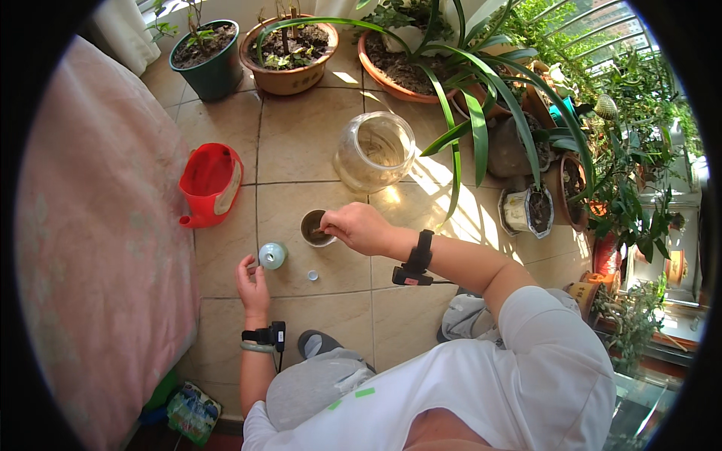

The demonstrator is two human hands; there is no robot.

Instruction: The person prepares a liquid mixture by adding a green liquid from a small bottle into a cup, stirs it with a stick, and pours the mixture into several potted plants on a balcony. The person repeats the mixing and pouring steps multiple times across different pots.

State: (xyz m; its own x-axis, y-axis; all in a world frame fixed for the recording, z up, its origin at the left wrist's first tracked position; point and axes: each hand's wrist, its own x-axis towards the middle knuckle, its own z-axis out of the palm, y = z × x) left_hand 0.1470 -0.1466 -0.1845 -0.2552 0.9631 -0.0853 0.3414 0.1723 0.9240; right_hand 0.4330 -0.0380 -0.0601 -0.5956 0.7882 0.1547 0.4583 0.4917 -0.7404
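My right hand (358, 228) is closed in a pinch at the right rim of a small round cup (305, 228) with a dark brownish inside. The fingertips reach just over its opening, and what they pinch is too small to make out. A pale blue-green bottle (272, 255) with a narrow open mouth stands left of the cup. Close beside that bottle is my left hand (253, 284), fingers apart and holding nothing; whether it touches the bottle I cannot tell. On the tiles between bottle and cup, slightly nearer me, lies a small white cap (312, 275).
A round glass bowl (347, 161) stands beyond the cup. To the left is a red watering can (210, 184), near a pink cloth-covered bed (113, 210). Potted plants line the back and right, including a green pot (214, 71) and a brown pot (289, 75); long leaves overhang the tiles.
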